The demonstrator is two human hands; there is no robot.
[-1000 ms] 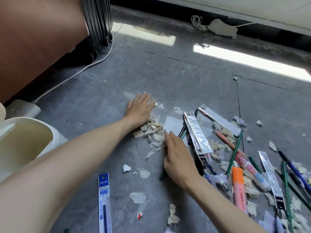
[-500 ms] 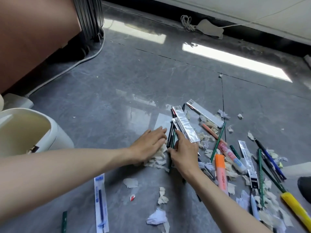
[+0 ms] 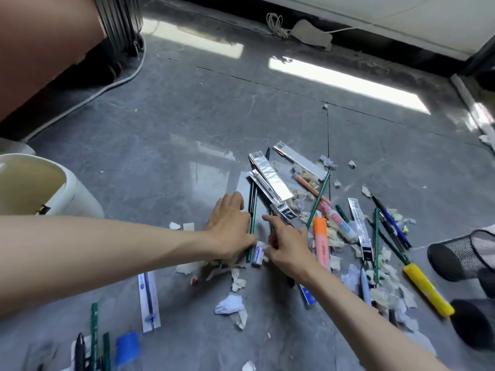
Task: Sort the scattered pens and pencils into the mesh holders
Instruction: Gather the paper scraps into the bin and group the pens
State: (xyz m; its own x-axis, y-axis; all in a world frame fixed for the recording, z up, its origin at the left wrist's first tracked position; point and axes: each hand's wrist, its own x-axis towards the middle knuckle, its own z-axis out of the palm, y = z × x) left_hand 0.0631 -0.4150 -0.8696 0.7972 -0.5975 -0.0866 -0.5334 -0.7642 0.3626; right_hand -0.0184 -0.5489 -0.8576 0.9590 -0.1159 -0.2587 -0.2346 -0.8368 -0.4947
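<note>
Left hand [image 3: 230,223] flat, fingers straight, touching pencils [image 3: 255,207], right hand [image 3: 288,245] loose, index out toward 11 o'clock, gripping nothing, pencils lying 12-to-6

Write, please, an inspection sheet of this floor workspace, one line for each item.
Surface: grey floor, glossy, with sun patches.
Job's things: pencils and pens scattered; orange highlighter; yellow highlighter; holder at right, seemingly on its side.
Clutter: scraps, packets, eraser.
Grips: left hand flat at the pencils; right hand beside the eraser, index out, hold unclear.
Cables: cable at left; coiled cord by the far wall.
Surroundings: bin at left; brown furniture.
</note>
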